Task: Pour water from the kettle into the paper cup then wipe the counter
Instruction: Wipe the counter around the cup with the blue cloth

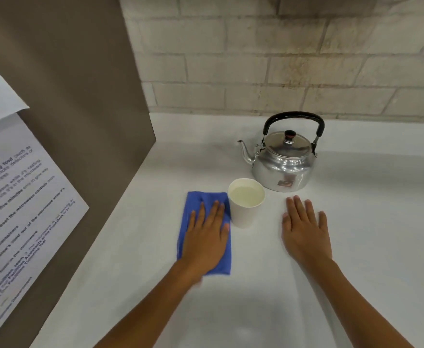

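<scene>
A shiny metal kettle (285,169) with a black handle stands upright at the back of the white counter (369,222), spout pointing left. Just in front of it a white paper cup (245,204) stands upright with water inside. A folded blue cloth (200,202) lies flat to the left of the cup, touching it. My left hand (207,237) lies flat on the cloth, fingers spread, palm down. My right hand (305,229) rests flat on the bare counter to the right of the cup, holding nothing.
A brown panel (80,121) rises along the left side of the counter, with a printed paper notice (17,209) stuck on it. A pale brick wall (281,59) runs along the back.
</scene>
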The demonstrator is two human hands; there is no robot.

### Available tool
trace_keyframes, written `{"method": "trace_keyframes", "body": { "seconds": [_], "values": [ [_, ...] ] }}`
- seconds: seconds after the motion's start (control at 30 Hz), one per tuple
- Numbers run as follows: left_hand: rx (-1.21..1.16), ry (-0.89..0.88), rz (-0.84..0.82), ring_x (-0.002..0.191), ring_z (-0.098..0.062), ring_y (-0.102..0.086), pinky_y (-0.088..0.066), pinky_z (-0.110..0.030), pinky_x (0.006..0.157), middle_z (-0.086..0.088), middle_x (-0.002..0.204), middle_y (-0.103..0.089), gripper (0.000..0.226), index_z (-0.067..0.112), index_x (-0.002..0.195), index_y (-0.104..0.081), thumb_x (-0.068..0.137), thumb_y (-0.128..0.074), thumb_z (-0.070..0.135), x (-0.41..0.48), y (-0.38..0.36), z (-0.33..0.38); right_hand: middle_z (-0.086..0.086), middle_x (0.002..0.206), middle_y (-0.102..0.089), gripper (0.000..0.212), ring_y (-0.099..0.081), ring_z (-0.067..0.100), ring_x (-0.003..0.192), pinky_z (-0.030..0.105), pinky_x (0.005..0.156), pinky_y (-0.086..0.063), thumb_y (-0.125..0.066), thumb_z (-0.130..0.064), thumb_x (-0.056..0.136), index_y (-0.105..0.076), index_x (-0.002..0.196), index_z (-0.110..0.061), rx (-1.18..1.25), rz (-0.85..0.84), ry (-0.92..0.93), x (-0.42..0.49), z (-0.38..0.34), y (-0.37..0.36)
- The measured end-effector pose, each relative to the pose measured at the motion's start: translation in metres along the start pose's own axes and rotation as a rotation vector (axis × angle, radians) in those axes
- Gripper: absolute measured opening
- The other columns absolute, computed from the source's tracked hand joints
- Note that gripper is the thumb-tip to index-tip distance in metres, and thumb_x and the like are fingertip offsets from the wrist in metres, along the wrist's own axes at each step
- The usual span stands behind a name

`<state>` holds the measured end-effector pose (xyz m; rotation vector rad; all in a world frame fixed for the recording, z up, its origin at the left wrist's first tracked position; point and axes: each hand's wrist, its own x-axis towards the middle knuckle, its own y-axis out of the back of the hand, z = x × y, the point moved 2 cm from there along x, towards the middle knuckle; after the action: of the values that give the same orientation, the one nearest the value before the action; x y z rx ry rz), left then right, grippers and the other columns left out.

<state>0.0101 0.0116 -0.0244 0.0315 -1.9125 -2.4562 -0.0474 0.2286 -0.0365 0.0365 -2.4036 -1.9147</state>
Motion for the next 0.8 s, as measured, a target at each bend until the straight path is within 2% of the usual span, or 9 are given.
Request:
{"method": "trace_keyframes", "body": {
  "seconds": [0.1,0.17,0.3,0.43,0.63,0.8],
  "values": [
    [-0.015,-0.190,0.047,0.143,-0.011,-0.006,0.007,-0.032,0.115,0.018,0.152,-0.005,0.051,0.034,0.143,-0.005,0.095,-0.018,0.045,-0.019,0.003,-0.032,-0.005,0.160,-0.004,0.053,0.001,0.017,0.147,0.044,0.119,-0.002,-0.011,-0.036,0.098,-0.003,0.149,-0.024,-0.002,-0.003,-0.002,0.001,0.000,-0.001],
    [-0.020,-0.164,0.035,0.143,-0.011,-0.008,0.004,-0.031,0.116,0.016,0.153,-0.006,0.050,0.035,0.142,-0.006,0.096,-0.022,0.043,0.002,0.010,-0.057,-0.005,0.160,-0.003,0.053,0.003,0.017,0.147,0.044,0.119,-0.001,-0.010,-0.037,0.098,-0.002,0.149,-0.024,-0.002,-0.004,-0.002,0.001,0.000,-0.001],
    [-0.018,-0.026,-0.007,0.143,-0.024,-0.007,-0.005,-0.042,0.117,0.002,0.157,-0.005,0.051,0.023,0.145,-0.006,0.098,-0.022,0.035,0.084,0.019,-0.054,-0.005,0.160,0.000,0.053,0.005,0.017,0.147,0.044,0.120,0.001,-0.009,-0.037,0.098,0.001,0.148,-0.023,-0.004,-0.011,0.001,0.001,-0.001,0.000],
    [0.036,-0.067,-0.011,0.141,-0.031,-0.015,-0.010,-0.049,0.115,-0.007,0.156,-0.011,0.050,0.015,0.144,-0.011,0.098,-0.022,0.029,0.144,0.012,-0.031,-0.004,0.160,0.000,0.053,0.006,0.018,0.147,0.045,0.120,0.002,-0.009,-0.037,0.098,0.002,0.148,-0.022,-0.010,-0.010,0.003,0.001,-0.001,0.000],
    [0.002,-0.100,-0.098,0.142,-0.033,-0.006,-0.005,-0.046,0.116,-0.001,0.157,-0.005,0.052,0.020,0.145,-0.006,0.097,-0.019,0.034,0.194,0.007,-0.028,-0.004,0.160,-0.001,0.053,0.006,0.018,0.147,0.043,0.119,0.004,-0.009,-0.038,0.098,0.001,0.148,-0.023,-0.003,-0.001,0.002,0.000,-0.003,0.002],
    [-0.009,-0.123,-0.107,0.143,-0.031,-0.005,-0.004,-0.045,0.117,0.001,0.157,-0.005,0.052,0.023,0.145,-0.006,0.097,-0.018,0.037,0.211,0.008,-0.034,-0.005,0.160,0.000,0.053,0.007,0.017,0.146,0.042,0.119,0.006,-0.010,-0.038,0.099,0.001,0.148,-0.023,0.009,0.000,0.002,-0.002,-0.004,0.003]
  ]
}}
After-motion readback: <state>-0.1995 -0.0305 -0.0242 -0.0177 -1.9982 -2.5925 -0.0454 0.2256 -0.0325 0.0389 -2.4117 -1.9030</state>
